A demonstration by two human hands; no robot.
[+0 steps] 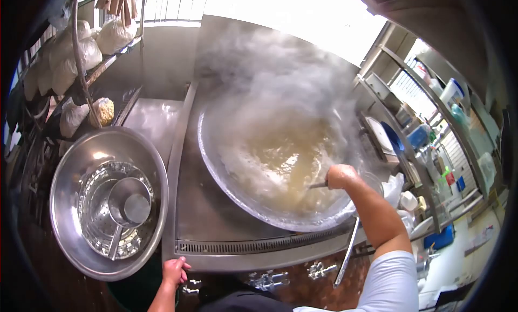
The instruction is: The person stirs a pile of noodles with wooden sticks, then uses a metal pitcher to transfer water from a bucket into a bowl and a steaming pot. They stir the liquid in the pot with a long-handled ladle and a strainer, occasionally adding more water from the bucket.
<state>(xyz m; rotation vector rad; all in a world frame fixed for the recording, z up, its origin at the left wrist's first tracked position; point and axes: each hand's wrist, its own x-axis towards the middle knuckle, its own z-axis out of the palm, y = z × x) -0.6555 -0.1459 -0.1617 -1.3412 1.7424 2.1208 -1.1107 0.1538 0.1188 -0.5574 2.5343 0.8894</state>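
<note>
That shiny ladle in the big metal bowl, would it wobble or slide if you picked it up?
The ladle looks like stiff polished steel, so it probably won't bend. Its deep cup sits at one end of a thin handle, so it would likely feel cup-heavy and tip that way. It lies loose in the strainer inside the bowl, so a nudge might make it slide.

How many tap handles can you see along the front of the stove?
3: one tap handle beside the left hand, one at the middle, one further right. Others may be hidden below.
</note>
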